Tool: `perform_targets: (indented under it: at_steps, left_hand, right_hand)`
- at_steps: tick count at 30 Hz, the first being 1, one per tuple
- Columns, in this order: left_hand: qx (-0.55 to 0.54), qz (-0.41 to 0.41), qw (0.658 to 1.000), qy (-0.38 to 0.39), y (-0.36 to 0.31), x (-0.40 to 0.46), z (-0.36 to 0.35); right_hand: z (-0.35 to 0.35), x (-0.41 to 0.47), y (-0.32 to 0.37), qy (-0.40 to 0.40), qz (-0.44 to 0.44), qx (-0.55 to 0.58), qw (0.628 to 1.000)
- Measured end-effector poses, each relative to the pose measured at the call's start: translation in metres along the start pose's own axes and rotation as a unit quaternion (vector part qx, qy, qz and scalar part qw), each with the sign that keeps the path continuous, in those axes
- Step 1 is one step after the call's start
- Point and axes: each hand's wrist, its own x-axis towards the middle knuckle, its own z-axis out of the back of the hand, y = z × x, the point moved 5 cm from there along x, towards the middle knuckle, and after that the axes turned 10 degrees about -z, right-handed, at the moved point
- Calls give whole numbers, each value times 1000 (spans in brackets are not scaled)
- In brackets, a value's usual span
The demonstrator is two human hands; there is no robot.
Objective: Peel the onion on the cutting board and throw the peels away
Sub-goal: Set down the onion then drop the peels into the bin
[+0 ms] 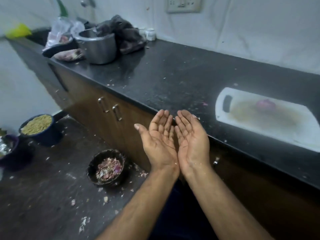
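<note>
Purple and smooth, the onion (265,105) is seen on the white board (294,134), which lies on the black bench (173,75), well apart from both hands. The left hand (159,141) and the right hand (192,137) are held side by side over the bench edge, palms up, with the fingers (161,118) spread and nothing gripped; only a small flake seems to stick near the right fingertips. On the floor, a dark bowl (91,163) is filled with peels (108,168), and more flakes are scattered around it.

The onion looks already bare, so the disposal step is judged to be nearly done. To finish it well, the hands should be brushed against each other directly above the bowl, not above the bench, so that the last flake falls inside. The scattered flakes are thin and light; they should be pinched or swept together gently, because a quick movement could blow them away.
</note>
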Motion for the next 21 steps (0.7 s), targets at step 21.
perform_targets:
  at_steps: [21]
  left_hand:
    - [371, 134, 887, 240, 94, -22, -180]
  right_hand:
    - [87, -30, 210, -309, 119, -191, 924]
